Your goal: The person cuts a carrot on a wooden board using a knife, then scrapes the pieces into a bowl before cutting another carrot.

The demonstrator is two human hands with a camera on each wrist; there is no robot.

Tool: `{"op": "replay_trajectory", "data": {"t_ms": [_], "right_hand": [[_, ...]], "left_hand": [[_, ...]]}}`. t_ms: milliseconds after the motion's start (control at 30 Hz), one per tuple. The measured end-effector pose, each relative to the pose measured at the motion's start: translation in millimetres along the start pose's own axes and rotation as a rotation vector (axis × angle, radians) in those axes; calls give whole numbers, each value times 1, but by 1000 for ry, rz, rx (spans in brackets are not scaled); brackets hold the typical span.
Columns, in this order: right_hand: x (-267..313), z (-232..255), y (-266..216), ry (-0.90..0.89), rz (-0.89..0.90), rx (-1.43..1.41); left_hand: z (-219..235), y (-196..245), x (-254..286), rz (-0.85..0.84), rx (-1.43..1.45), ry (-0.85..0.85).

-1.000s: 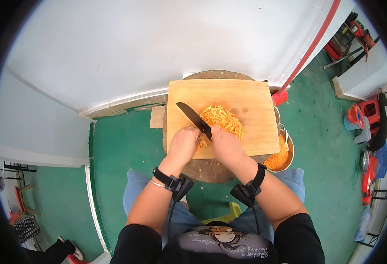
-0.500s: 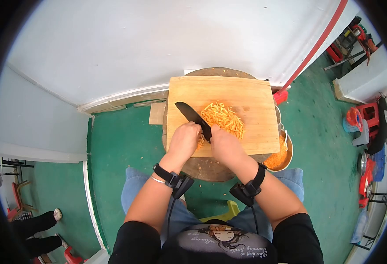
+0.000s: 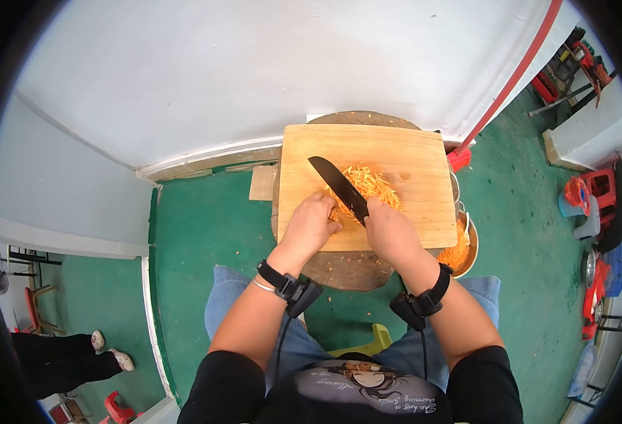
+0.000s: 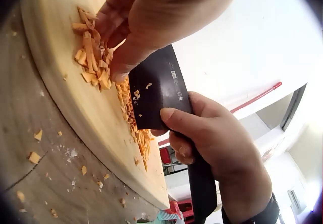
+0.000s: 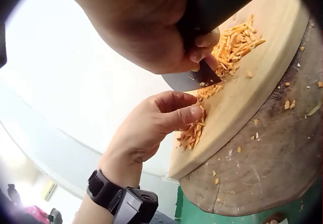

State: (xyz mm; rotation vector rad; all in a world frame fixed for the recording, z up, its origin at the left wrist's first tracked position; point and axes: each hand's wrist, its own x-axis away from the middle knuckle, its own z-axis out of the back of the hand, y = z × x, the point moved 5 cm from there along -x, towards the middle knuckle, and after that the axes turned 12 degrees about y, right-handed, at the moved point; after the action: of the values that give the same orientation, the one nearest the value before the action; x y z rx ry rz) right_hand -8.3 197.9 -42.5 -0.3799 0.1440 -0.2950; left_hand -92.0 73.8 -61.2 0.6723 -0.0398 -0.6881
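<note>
My right hand [image 3: 394, 230] grips the black handle of a broad kitchen knife [image 3: 339, 185], its thumb against the dark blade. The blade slants over a wooden cutting board [image 3: 424, 162], along the left side of a heap of orange vegetable strips [image 3: 374, 185]. Left of the blade, my left hand [image 3: 309, 222] holds a smaller bunch of strips against the board. In the left wrist view its fingers reach into these strips [image 4: 91, 52], and its thumb comes near the blade. Small orange bits stick to the blade.
Under the board stands a round wooden block [image 3: 346, 272] scattered with orange crumbs. A metal pot [image 3: 472, 247] of finer orange bits sits on the right. The white wall [image 3: 219, 85] rises behind. Another person's legs [image 3: 63, 360] show at far left.
The knife has shifted right, away from the left hand's fingers, over the heap's left side. The left thumb now shows apart from the blade. The other person's legs have come further into view.
</note>
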Motion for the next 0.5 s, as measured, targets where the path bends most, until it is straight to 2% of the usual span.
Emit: {"op": "replay_trajectory", "data": {"t_ms": [67,167,233,267,333,500], "right_hand": [[0,-4,3,32,-4,-45],[0,-5,3,34,4,-64],[-1,-3,3,44,-8,-79],[-1,0,3,55,-15,-91],[-2,4,5,52,-30,-83],[-1,2,10,33,-58,-59]], "left_hand": [[0,3,-1,-32,26,11],[5,-4,-6,22,72,51],[7,-12,-12,26,-11,205],[3,-14,-13,22,-8,203],[3,-12,-15,-69,-89,318],[-2,-7,-19,-98,-190,265]]}}
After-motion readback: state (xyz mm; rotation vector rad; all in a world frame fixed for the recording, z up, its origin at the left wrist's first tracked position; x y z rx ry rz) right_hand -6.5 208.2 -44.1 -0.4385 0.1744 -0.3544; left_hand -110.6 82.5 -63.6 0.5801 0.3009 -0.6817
